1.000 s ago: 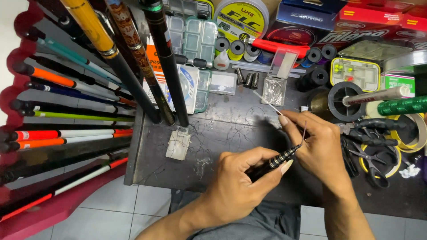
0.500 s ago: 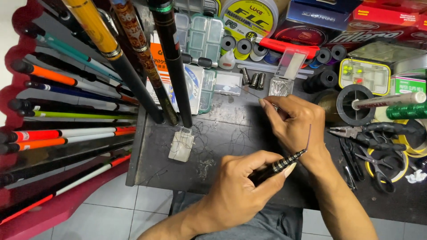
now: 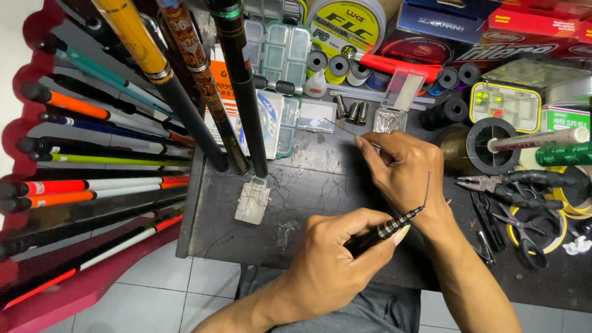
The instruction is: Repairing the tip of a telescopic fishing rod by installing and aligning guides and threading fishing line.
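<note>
Between the two sets of fingers, just above the counter [image 3: 320,179], runs a thin dark rod tip [image 3: 427,188] that rises from a black, silver-banded handle section [image 3: 385,231]. Left hand [image 3: 336,271]: fingers wrapped closed around the handle section, thumb on top, holding it slanted up toward the right hand. Right hand [image 3: 404,172]: thumb and forefinger pinched narrow on something very fine, a wire or line [image 3: 342,126] that sticks out to the upper left of the fingertips; what exactly it is cannot be told. The rod tip crosses the back of the right wrist, touching or just over it.

Just beyond the right fingertips: a small clear packet of metal clips [image 3: 385,120] and three small metal sleeves [image 3: 351,111]. Left of the left fingers, well apart: a small clear plastic box [image 3: 253,200] lying among loose strands of line on the counter. Right of the right hand: black-handled pliers [image 3: 505,185] and scissors [image 3: 521,231], near the wrist. Beyond those: a black spool [image 3: 490,148] and a yellow-edged tackle box [image 3: 505,105]. Far side of the counter, past the right fingers: thread bobbins [image 3: 336,65] in a row and a large spool of line [image 3: 348,24]. Far left of both hands: many fishing rods [image 3: 92,148] lying in a red rack [image 3: 28,92].
</note>
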